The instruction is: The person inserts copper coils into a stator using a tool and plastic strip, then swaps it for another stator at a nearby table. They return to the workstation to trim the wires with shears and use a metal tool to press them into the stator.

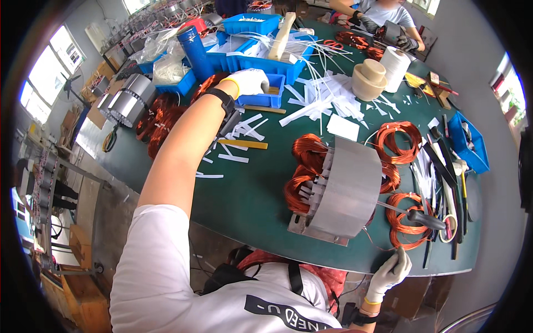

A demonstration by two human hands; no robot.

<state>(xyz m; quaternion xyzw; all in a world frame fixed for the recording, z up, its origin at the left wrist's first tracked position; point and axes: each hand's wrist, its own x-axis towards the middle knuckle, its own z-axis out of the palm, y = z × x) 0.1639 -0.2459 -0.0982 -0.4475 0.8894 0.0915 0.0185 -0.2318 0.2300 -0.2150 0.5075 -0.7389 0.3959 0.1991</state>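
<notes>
My left hand (250, 82), in a white glove, reaches across the table to a small blue bin (273, 99) with yellowish pieces inside. Its fingertips are hidden, so its grip does not show. Low at the front table edge, my right hand (390, 273), also gloved, has its fingers curled in; what they hold, if anything, I cannot make out. A thin copper wire runs close to it from a grey motor stator (352, 188). Copper coils (308, 155) with white slot insulation protrude from the stator's left side. More copper wire coils (397, 142) lie to its right.
White paper strips (327, 97) lie scattered behind the stator. Blue bins (252, 24), a blue cylinder (195, 53) and another stator (130, 100) stand at the back left. A dark-handled tool (426, 220) and long tools crowd the right. Across the table, a gloved co-worker handles another stator (391, 33).
</notes>
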